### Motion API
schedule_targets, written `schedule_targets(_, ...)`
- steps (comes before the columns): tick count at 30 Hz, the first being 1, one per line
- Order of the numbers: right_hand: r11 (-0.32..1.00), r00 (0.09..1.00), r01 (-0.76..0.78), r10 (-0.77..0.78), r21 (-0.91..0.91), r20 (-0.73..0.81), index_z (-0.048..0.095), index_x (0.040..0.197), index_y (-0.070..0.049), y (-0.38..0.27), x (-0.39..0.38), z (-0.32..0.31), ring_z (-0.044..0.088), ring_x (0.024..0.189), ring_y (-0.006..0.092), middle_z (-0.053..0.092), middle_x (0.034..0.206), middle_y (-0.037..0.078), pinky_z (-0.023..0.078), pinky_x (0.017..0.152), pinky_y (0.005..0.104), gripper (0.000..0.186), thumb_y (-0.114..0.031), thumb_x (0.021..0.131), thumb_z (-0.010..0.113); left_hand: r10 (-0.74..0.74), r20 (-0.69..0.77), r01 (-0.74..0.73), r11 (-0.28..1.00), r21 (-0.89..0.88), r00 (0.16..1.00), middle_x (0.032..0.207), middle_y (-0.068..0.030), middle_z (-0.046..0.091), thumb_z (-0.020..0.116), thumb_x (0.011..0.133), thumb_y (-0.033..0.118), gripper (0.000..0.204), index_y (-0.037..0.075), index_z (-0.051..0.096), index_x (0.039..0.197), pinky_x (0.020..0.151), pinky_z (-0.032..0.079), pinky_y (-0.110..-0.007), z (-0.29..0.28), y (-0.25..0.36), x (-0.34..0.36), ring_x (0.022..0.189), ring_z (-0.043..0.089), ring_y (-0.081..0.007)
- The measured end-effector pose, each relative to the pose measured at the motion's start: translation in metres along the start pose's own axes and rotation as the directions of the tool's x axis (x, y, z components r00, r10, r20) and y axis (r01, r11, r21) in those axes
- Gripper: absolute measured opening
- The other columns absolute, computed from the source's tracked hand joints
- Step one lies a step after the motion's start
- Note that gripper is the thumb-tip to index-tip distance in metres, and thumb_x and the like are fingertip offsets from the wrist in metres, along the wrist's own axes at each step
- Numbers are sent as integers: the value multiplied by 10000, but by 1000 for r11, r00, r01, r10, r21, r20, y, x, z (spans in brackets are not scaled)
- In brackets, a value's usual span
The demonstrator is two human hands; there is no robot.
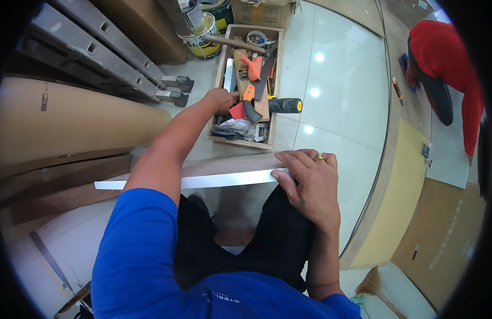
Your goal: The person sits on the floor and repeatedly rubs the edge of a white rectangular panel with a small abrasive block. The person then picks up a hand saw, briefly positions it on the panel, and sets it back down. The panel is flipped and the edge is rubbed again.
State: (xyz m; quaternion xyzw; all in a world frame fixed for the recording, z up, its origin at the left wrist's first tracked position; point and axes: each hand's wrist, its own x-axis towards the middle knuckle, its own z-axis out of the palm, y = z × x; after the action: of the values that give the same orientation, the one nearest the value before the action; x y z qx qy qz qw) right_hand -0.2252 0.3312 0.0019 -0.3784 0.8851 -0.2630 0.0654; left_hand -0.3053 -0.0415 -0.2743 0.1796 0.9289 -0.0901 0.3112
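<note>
From the head camera I look down on a pale, glossy tiled floor [331, 101], its ceiling lights shining back at me, with a big tan cardboard roll [75, 119] and a grey metal ladder [105, 53] crowding the left side. To the right I make out a yellow panel [387, 202], a straw broom [369, 280] near the bottom, and a co-worker in a red sleeve [445, 56] bending over beyond it. Ahead sits a wooden toolbox [278, 58], packed with tools, an orange-handled one [249, 92] near its middle; paint cans [203, 43] stand by its far left corner. A long board [230, 164] with a white near edge lies crosswise above the dark-trousered legs, and the left forearm passes over it, hiding part of its length from me. The left hand [221, 101] reaches out to the toolbox's left side, fingers curled inward; I cannot tell whether they have hold of anything. The right hand [309, 181] is closed on the board's right end, thumb against the white edge, fingers bent over the top.
</note>
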Motion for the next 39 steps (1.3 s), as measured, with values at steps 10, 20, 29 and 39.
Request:
schedule_targets(10,1000,1000,0,0,0,5,780,1194,-119,-3,0,-5,699,1006,246,787,1091,43,406,911,424,334,-372,977,758,-1,-74,18,974,227,997,1206,-60,773,569,1051,269,355,106,689,1344,865,599,-450,15,11,25,1123,745,-250)
schedule_targets(20,1000,1000,2,-1,8,-12,788,1207,-119,-1,-4,1,697,1012,256,793,1135,50,408,907,421,332,-351,971,757,101,-20,-99,992,82,995,1083,-160,802,633,964,174,384,50,677,1324,863,619,-494,-42,-14,-24,1039,771,-367)
schedule_targets(29,1000,999,9,-9,-7,-33,784,1203,-119,-1,-8,0,705,1009,263,789,1099,62,408,914,429,351,-397,997,725,149,-307,-93,978,188,940,920,-151,802,658,869,160,183,55,802,832,799,623,-502,-97,-10,-41,932,782,-364)
schedule_targets(39,1000,1000,10,-10,-7,-17,778,1220,-116,0,-7,0,706,1005,258,792,1110,59,404,912,430,364,-397,995,727,247,-351,-108,923,370,903,827,-47,783,683,852,211,191,101,816,769,959,528,-437,-137,35,-37,1049,716,-281)
